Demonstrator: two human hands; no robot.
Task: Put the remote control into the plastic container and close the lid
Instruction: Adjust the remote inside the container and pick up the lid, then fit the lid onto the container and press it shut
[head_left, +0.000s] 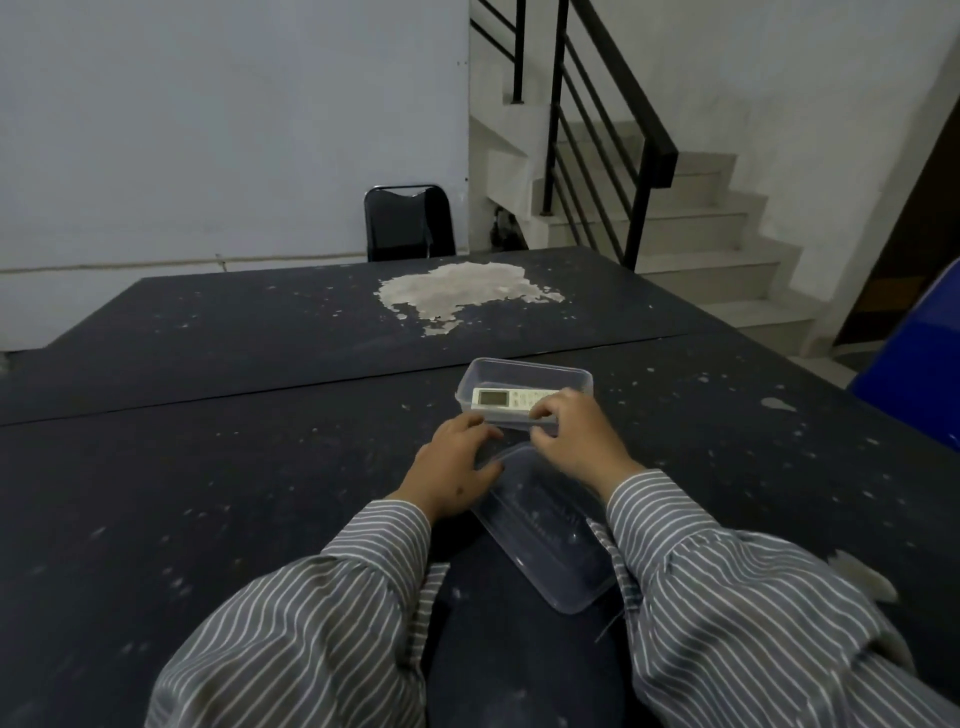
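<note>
Your sleeves come in from the bottom edge, grey with thin white stripes, one on each side of the lid. The lid is clear plastic, lying on the dark table, long axis running diagonally from near-right to far-left.

Your left hand rests on the lid's far-left corner. Fingers loosely curled and slightly spread, thumb along the lid's edge. They're lying on it — whether they pinch it, can't tell.

Your right hand sits at the lid's far end, right where it meets the container. Fingertips bunched together at the container's near rim; they seem to touch the rim or the lid edge, can't tell which. Nothing visibly clamped.

The container is just beyond both hands — clear, rectangular, open on top, standing flat on the table. The remote is inside it, white, lying flat along the near wall with the screen to the left and the buttons to the right, the right end hidden behind your right fingers.

Further out, a big pale patch of worn surface on the table. Past the far edge, a black chair against the wall, and stairs with a black railing at right.
</note>
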